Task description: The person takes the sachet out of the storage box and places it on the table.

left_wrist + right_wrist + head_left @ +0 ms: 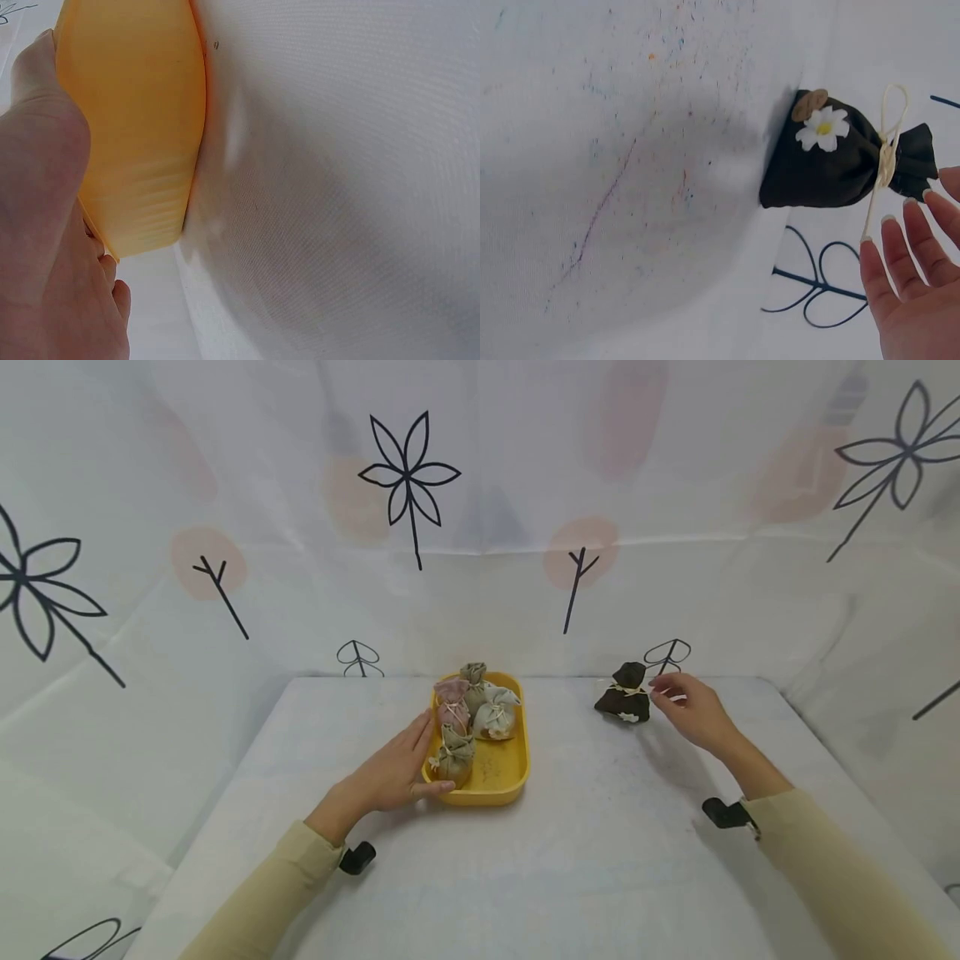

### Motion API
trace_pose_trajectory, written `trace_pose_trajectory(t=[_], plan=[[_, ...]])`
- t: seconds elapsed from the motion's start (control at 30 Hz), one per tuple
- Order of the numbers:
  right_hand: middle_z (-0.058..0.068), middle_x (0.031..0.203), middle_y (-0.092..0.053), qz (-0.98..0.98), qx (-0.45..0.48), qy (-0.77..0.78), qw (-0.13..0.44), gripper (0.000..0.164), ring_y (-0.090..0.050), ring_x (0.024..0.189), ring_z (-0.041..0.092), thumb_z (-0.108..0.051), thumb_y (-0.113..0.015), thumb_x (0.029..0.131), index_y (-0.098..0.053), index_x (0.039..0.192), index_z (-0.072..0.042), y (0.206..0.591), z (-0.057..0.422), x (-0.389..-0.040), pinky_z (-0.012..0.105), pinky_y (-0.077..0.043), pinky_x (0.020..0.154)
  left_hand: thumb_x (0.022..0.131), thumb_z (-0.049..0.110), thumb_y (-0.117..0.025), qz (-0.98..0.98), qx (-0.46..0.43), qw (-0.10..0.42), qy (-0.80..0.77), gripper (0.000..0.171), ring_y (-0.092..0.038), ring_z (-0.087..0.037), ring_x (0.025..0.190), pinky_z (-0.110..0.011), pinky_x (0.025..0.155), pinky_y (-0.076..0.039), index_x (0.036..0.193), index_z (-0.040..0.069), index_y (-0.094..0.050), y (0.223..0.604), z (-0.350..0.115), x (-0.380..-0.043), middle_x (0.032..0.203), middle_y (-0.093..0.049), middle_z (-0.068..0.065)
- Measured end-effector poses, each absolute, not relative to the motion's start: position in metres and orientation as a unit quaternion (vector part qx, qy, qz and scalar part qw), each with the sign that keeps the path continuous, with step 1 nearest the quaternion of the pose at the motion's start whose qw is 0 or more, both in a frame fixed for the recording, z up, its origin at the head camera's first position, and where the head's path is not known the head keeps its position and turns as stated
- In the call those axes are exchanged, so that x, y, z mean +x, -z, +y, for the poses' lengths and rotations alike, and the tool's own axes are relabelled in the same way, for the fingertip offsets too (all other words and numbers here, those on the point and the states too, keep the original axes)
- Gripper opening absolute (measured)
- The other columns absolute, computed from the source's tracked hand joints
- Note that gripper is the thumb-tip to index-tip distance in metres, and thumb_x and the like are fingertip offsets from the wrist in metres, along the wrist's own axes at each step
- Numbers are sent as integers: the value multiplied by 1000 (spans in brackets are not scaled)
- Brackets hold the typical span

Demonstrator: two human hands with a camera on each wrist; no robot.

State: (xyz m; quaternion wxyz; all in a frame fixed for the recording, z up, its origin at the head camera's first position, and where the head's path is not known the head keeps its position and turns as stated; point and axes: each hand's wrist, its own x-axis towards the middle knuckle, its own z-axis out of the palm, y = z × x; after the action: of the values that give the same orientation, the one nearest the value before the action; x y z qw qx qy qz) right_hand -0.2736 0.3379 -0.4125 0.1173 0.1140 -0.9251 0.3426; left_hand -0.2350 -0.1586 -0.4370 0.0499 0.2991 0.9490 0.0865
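A yellow tray [502, 770] holds several small drawstring pouches: a pink pouch [452, 710], a pale grey pouch [497, 717], and two green ones, one at the back and a green pouch [454, 764] in the front left corner. Along the tray's left side lies my left hand [386, 770], fingers extended, thumb at the front rim. Farther right, a black pouch [832, 172] with a cream cord and white flower stands upright on the table. My right hand [922, 292] has its fingertips right at the pouch's gathered neck, fingers slightly bent and not curled round it.
The table [555, 877] is covered in white cloth, with coloured specks seen in the right wrist view. A white curtain [480, 602] printed with flowers and twigs hangs behind the table's back edge, close behind the tray and the black pouch.
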Motion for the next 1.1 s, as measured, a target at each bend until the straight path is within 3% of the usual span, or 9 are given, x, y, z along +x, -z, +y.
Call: trace_pose_trajectory(t=[0.1, 0.23, 0.3, 0.47, 0.5, 0.67, 0.77, 0.93, 1.1], plan=[[25, 120, -62, -922, 127, -346, 118, 33, -57, 109, 37, -17, -57, 105, -58, 128, 7, 411, 333, -271, 45, -49, 91, 90, 86, -36, 949, 300, 49, -87, 118, 0, -30, 158, -44, 126, -15, 162, 0, 3, 437, -159, -235, 171, 7, -18], [24, 117, -64, -916, 150, -347, 132, 29, -60, 106, 36, -11, -59, 103, -60, 125, 8, 412, 327, -267, 28, -49, 87, 90, 86, -35, 949, 299, 50, -86, 119, 0, -29, 158, -44, 126, -15, 162, 1, 4, 438, -159, -235, 171, 8, -17], [24, 117, -65, -914, 161, -346, 137, 28, -60, 105, 36, -10, -60, 103, -61, 124, 8, 412, 325, -266, 26, -50, 85, 90, 87, -34, 949, 298, 52, -87, 119, 0, -29, 158, -44, 127, -15, 162, 2, 5, 439, -159, -235, 171, 9, -17], [23, 115, -65, -910, 185, -346, 135, 27, -61, 104, 36, -8, -62, 102, -61, 124, 8, 412, 314, -264, 46, -52, 89, 90, 86, -35, 949, 300, 50, -88, 118, 0, -30, 158, -45, 126, -15, 162, 1, 4, 439, -159, -235, 171, 8, -18], [22, 114, -65, -909, 188, -347, 134, 27, -61, 103, 35, -8, -62, 102, -61, 124, 8, 412, 312, -263, 46, -52, 89, 90, 85, -35, 948, 300, 48, -88, 117, 0, -30, 158, -45, 126, -15, 162, 1, 4, 439, -159, -235, 171, 8, -18], [17, 109, -66, -905, 194, -358, 126, 25, -61, 98, 28, -7, -63, 102, -62, 122, 7, 412, 301, -258, 18, -49, 83, 92, 81, -42, 948, 300, 46, -94, 115, -3, -31, 158, -46, 126, -16, 163, 2, 4, 440, -159, -236, 171, 7, -18], [20, 112, -66, -900, 202, -367, 118, 25, -62, 100, 29, -7, -63, 102, -62, 123, 7, 411, 295, -255, 9, -46, 80, 92, 81, -43, 948, 299, 46, -97, 116, -3, -32, 158, -46, 126, -17, 163, 3, 5, 441, -158, -236, 171, 7, -18], [22, 116, -66, -894, 224, -371, 111, 27, -64, 102, 31, -6, -63, 102, -61, 125, 7, 412, 282, -253, 10, -47, 84, 90, 86, -36, 949, 298, 48, -88, 118, -3, -31, 158, -44, 126, -16, 163, 2, 5, 442, -157, -236, 171, 8, -17], [20, 117, -66, -889, 244, -372, 109, 25, -64, 102, 29, -5, -64, 101, -62, 124, 5, 416, 269, -256, 25, -54, 88, 90, 86, -35, 950, 299, 44, -84, 118, -3, -31, 158, -44, 126, -16, 163, 2, 4, 440, -159, -236, 171, 7, -17]])
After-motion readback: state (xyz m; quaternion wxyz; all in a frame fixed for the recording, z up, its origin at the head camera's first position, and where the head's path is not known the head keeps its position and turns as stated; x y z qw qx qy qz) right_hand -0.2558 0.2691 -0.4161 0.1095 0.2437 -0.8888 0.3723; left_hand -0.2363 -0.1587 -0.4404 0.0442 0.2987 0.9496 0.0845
